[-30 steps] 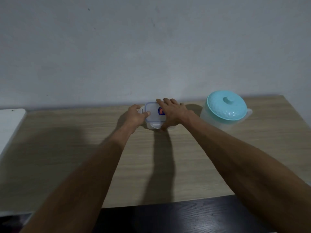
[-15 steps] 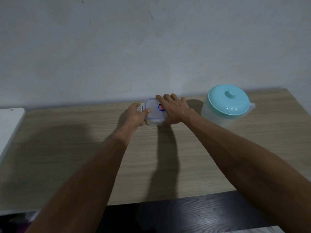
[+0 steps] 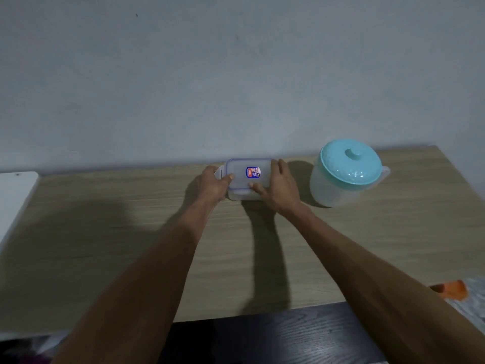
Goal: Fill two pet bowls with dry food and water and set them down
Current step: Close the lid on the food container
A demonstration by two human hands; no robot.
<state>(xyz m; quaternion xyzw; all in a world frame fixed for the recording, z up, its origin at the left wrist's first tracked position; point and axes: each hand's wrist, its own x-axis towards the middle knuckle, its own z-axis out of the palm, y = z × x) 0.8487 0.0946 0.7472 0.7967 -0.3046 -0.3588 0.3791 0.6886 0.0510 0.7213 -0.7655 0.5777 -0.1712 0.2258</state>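
Note:
A small clear plastic container with a blue-rimmed snap lid and a blue label sits at the back middle of the wooden table. My left hand grips its left end, thumb on the lid by the raised side flap. My right hand holds its right end, thumb on the lid's front edge and fingers round the far side. A translucent pitcher with a turquoise knobbed lid stands to the right, apart from my right hand. No pet bowls are in view.
A white surface adjoins the table on the left. An orange object peeks out at the table's front right corner, above grey patterned floor. Dark flooring lies below the table's front edge. The wall runs directly behind the table.
My right hand has slid off the top of the lid to the container's right end, uncovering the label. My left hand stays on the left end.

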